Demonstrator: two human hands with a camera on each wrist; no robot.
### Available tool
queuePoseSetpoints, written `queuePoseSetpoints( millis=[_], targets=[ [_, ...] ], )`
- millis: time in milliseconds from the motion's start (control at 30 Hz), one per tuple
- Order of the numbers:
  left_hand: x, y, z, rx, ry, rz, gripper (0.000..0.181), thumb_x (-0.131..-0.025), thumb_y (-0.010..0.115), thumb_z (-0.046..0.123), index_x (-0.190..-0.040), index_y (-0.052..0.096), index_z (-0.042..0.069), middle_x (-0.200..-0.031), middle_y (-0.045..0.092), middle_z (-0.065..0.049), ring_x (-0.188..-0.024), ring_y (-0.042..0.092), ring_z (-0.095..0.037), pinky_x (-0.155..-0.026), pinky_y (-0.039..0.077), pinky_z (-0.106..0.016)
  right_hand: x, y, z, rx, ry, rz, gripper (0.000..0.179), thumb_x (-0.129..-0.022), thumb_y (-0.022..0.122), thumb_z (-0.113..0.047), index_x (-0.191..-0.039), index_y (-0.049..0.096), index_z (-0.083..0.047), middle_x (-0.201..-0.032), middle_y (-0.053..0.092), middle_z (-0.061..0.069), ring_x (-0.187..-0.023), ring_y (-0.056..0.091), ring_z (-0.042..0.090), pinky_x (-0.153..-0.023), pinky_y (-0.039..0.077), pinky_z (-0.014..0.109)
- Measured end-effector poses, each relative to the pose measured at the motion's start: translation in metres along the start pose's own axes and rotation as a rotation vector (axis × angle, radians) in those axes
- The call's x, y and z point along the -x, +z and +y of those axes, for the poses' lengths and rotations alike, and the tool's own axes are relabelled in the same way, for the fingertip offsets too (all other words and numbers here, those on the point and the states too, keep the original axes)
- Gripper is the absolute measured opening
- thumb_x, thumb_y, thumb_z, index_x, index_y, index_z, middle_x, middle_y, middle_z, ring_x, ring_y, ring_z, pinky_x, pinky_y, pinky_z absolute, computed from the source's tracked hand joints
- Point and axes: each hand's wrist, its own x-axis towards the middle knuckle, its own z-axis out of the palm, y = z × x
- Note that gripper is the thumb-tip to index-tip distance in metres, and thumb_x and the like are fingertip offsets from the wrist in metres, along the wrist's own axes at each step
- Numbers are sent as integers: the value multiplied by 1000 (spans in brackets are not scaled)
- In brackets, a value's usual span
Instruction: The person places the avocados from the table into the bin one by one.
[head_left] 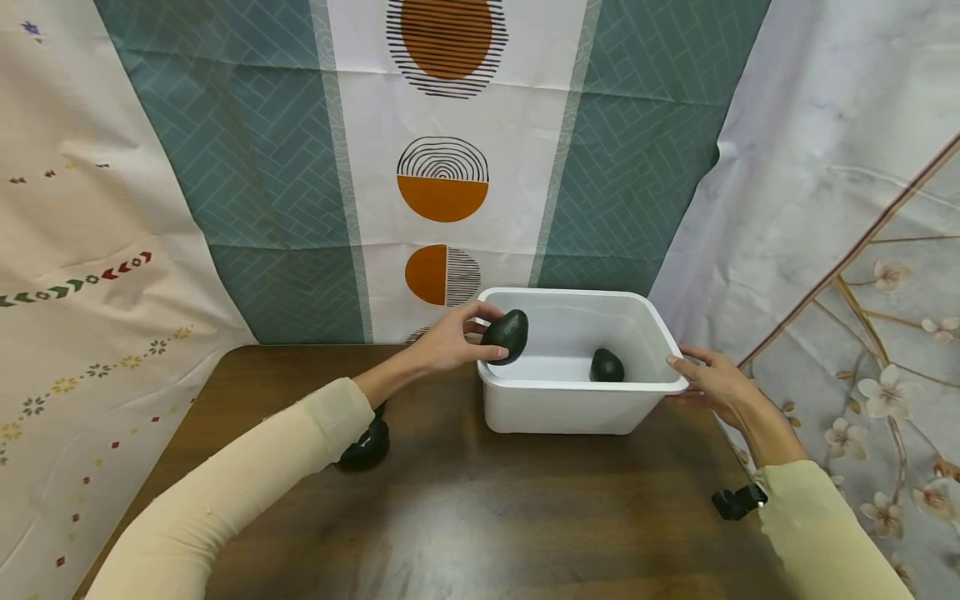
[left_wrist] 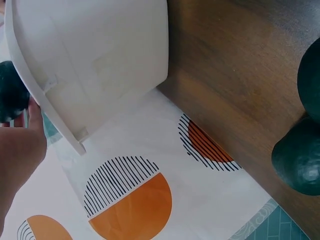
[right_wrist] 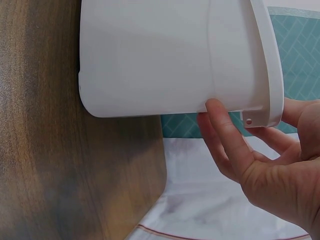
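Observation:
A dark green avocado is held in my left hand, at the left rim of a white plastic bin. The left wrist view shows the held avocado at the frame's left edge, beyond the bin's rim. Inside the bin, toward its right end, lies another avocado. My right hand grips the bin's right end, thumb over the rim. From the right wrist view, fingers of that hand press against the bin's outer wall below the lip.
More avocados lie on the brown wooden table, partly hidden by my left sleeve; two show at the right of the left wrist view. Patterned cloths hang behind and beside the table. A small black device sits at my right wrist.

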Motion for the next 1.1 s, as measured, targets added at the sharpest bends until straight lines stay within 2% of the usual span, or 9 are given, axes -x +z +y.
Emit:
queuePoseSetpoints(
  millis=[233,500,800,967,1100],
  targets=[
    [2,1,0,7,-4,-1,58,-89,87,16,-139,59,11,-137,59,-7,-124,63,-29,-103,56,-39,0,-1,1,-4,0,-3,76,-114,50,-31,-166,10,6,-156,30,44,-94,71,11,-89,62,45],
    [2,1,1,-36,9,-11,62,-89,88,17,-142,57,11,-142,56,-8,-127,62,-31,-104,55,-41,1,1,0,-5,-1,4,75,-114,50,-31,-166,13,6,-154,33,43,-94,71,12,-87,63,45],
    [2,1,2,-24,23,-17,59,-90,87,15,-141,58,9,-139,58,-7,-126,62,-31,-106,54,-40,1,0,0,-12,-2,-6,75,-114,50,-31,-166,11,6,-155,32,44,-94,72,13,-87,63,44],
    [2,-1,1,25,52,-31,53,-93,83,11,-139,58,3,-136,61,-10,-130,62,-36,-111,49,-47,0,0,1,-17,0,-10,75,-114,49,-31,-166,10,6,-155,31,43,-93,72,13,-87,63,45],
    [2,-4,0,19,61,-29,51,-94,83,13,-139,60,7,-135,63,-10,-130,62,-37,-111,50,-49,1,0,0,-17,0,-10,75,-114,49,-31,-166,10,6,-155,31,43,-93,72,12,-87,63,45]
  ],
)
